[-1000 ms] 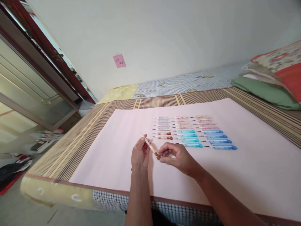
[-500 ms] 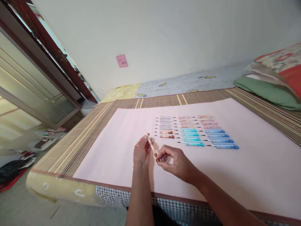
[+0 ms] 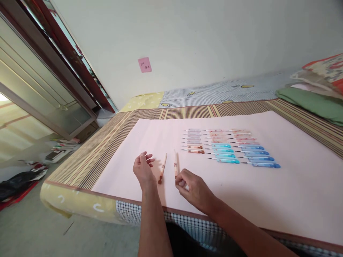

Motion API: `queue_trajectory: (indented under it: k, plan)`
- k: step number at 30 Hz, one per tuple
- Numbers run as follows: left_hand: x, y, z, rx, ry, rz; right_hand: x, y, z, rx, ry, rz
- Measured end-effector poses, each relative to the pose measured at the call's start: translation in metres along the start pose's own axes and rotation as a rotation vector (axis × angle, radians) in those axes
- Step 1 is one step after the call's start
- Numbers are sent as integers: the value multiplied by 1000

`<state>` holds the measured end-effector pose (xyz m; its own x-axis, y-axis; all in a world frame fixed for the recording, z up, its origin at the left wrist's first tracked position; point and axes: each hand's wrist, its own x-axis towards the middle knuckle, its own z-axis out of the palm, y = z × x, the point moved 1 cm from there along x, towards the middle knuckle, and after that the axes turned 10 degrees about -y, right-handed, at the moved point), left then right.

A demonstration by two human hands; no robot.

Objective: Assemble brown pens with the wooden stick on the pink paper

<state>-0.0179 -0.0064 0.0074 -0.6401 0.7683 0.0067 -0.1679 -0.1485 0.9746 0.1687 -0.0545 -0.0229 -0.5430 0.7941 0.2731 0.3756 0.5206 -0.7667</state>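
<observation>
My right hand [image 3: 189,184] pinches the brown lower end of a slim peach-and-brown pen [image 3: 175,165], which stands nearly upright in view with its thin tip pointing away from me. To its left is a second peach-and-brown pen [image 3: 162,169] with a pale tip and a round brown end; it appears to rest on the pale pink sheet [image 3: 120,169]. My left hand [image 3: 144,169] is beside that pen, fingers apart and holding nothing. Brown pen barrels with refills [image 3: 195,151] lie just beyond my right hand.
Turquoise barrels and refills [image 3: 225,155], blue ones [image 3: 261,159], lilac ones [image 3: 193,135] and pink ones [image 3: 215,135] lie in columns on the sheet. A striped mat [image 3: 107,142] lies beneath it. Folded green cloth [image 3: 308,103] is at the right; the wall [image 3: 214,43] rises behind.
My left hand has let go of the pen and moved left, its fingers opening. The right hand keeps its pen, now turned more upright. A second brown pen now shows between the hands.
</observation>
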Motion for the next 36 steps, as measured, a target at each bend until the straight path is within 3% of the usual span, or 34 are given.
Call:
queue_trajectory:
  k: [13,24,36]
  plan:
    - [5,-5,-21,-82,-24,-50,14,-4,41,-9,1,63]
    - [7,-6,-22,-82,-86,-88,19,3,49,-85,-16,25]
    - [5,-6,-25,-75,-95,-95,20,3,51,-9,-46,0]
